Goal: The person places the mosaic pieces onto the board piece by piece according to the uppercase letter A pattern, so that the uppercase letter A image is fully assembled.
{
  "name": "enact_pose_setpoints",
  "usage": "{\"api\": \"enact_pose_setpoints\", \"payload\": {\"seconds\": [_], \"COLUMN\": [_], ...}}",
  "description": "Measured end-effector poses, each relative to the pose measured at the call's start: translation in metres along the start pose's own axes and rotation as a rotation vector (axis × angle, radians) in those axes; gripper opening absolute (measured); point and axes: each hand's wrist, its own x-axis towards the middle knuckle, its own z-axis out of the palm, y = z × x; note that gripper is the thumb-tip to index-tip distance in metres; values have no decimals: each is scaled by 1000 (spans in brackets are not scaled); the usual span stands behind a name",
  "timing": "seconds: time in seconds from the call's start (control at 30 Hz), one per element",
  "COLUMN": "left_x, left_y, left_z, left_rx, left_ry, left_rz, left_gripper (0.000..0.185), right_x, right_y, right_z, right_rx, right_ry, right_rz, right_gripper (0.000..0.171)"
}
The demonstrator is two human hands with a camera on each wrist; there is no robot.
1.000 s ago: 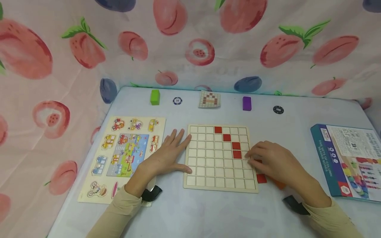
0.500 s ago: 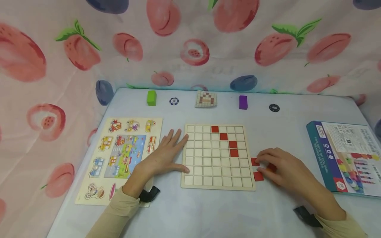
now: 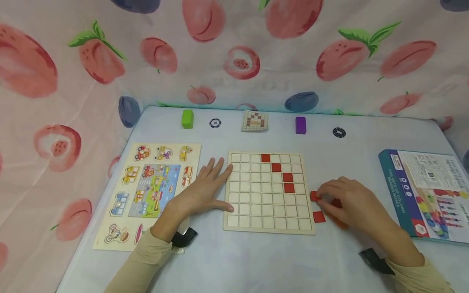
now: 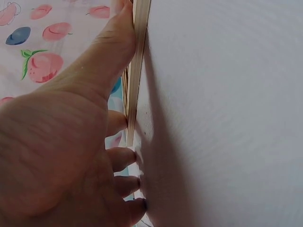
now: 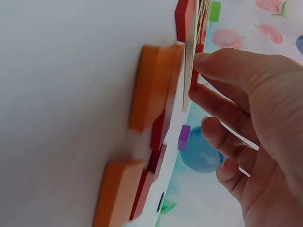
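Head view: left hand lies flat against the board, steadying it; right hand pinches a red tile just beside the board's right edge. Left wrist: thumb presses the board's rim. Right wrist: fingertips hold the tile (orange ones lie near). Best lift it level, with the board held firm.

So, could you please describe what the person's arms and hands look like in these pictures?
Both arms are covered to the wrist by long beige sleeves. A black strap sits at each wrist, just past the cuff. The left hand and the right hand are bare: no gloves, and no rings or watch show. The fingernails look short and unpainted.
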Motion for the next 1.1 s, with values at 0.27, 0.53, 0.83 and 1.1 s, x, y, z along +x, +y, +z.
{"api": "enact_pose_setpoints", "payload": {"seconds": [0.27,0.53,0.83,1.1], "left_x": [-1,0,1,1], "left_y": [-1,-2,-2,-3], "left_z": [1,1,1,2], "left_rx": [-7,-3,7,4], "left_ry": [7,3,5,-8], "left_rz": [0,6,-1,-7], "left_gripper": [120,119,119,119], "right_x": [16,30,24,-4], "right_y": [-25,-41,-34,17], "right_z": [8,16,13,-8], "right_rx": [54,8,-16,1], "right_ry": [56,106,50,-77], "right_rz": [-138,-279,-215,167], "right_gripper": [16,15,13,31]}}
